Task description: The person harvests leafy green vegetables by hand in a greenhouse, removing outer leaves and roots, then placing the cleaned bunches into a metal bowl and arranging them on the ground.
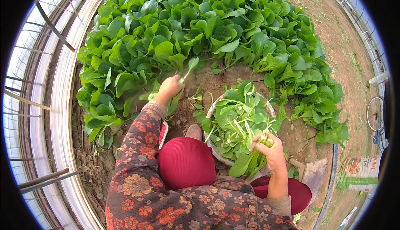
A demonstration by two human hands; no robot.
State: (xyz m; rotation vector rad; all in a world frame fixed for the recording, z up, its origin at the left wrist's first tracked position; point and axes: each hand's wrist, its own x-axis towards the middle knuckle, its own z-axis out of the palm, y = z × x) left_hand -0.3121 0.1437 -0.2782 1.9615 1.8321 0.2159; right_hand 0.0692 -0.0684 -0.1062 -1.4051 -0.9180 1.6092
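My left hand (171, 88) is closed at the near edge of a bed of leafy greens (215, 27). A single leaf on a pale stalk (188, 69) sticks out from its fingers, slightly blurred. In my right hand (272, 152) is a bunch of leafy greens (248, 163), root ends up and leaves hanging down to the left. Below and left of that hand stands a round tub (215, 150) with a pale, dirty rim. Loose leaves and thin stalks (237, 124) fill it and spill over its edge.
My red-trousered knee (187, 163) and a soiled shoe (194, 131) are beside the tub. A wooden board (314, 175) lies at right, near a dark hose (326, 186) and a printed sack (359, 173). Greenhouse plastic (59, 105) borders the left; a bicycle wheel (375, 114) shows far right.
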